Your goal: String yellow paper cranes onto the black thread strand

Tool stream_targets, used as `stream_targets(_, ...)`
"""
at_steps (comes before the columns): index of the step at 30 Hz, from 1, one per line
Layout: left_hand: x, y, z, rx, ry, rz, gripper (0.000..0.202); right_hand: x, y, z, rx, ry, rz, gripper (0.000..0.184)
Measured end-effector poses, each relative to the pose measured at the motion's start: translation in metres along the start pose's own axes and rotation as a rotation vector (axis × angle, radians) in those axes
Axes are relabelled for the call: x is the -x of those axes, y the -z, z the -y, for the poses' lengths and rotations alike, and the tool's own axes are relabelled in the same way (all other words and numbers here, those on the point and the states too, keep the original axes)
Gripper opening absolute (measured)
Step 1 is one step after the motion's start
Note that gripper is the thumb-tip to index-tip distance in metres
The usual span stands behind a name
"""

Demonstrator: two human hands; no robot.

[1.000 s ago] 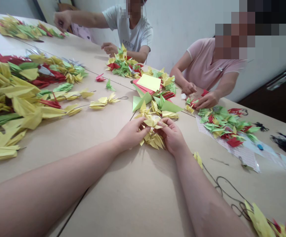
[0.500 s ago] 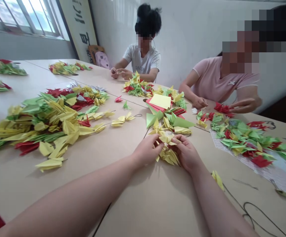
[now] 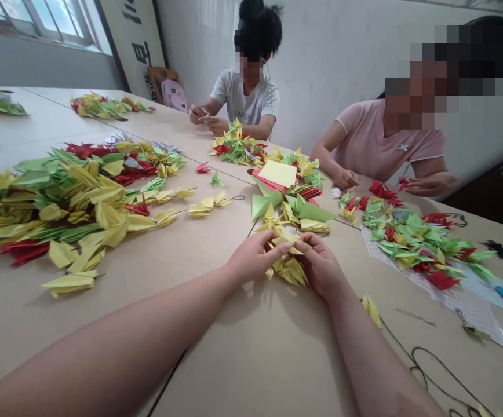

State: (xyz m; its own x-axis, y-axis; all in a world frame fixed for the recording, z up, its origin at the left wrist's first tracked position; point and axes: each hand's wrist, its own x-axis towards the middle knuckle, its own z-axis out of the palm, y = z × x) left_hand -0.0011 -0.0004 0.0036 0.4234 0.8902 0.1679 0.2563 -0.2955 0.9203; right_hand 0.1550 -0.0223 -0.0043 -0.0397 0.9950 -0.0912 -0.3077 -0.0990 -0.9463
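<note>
Between my two hands is a yellow folded paper crane [image 3: 287, 238], held just above the table. My left hand [image 3: 255, 255] pinches it from the left with thumb and fingers, and my right hand [image 3: 321, 259] grips its right side. Right below lie more yellow paper cranes [image 3: 290, 271], partly hidden by my fingers. Beyond my hands are loose yellow cranes, green folded paper [image 3: 265, 204] and a stack of square paper sheets [image 3: 278, 174], yellow on top of red.
A large heap of yellow, green and red cranes [image 3: 81, 197] covers the left. More cranes [image 3: 416, 243] lie on paper at right, beside black cord [image 3: 434, 359]. Two people sit across the table [image 3: 217, 359], one in white [image 3: 249, 104], one in pink [image 3: 364, 133], handling folded paper.
The view has shifted slightly, so things on the table sit a little further left. My left thumb has moved across the crane toward my right hand. Both hands keep hold of it.
</note>
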Motion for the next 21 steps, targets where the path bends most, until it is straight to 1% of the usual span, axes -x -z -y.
stream_targets(5,-0.0021,-0.0009,0.0034,0.014,0.036,-0.040,0.027,0.0021,-0.0001,-0.0003,0.066,0.029,0.042,0.017)
stream_targets(12,-0.0028,-0.0012,0.0054,0.067,0.073,-0.070,0.025,0.0033,-0.0009,0.0008,0.114,-0.012,0.075,0.022)
stream_targets(21,-0.0051,-0.0025,0.0098,0.106,0.071,-0.049,0.024,0.0048,0.0002,0.0018,0.128,0.010,0.088,0.024)
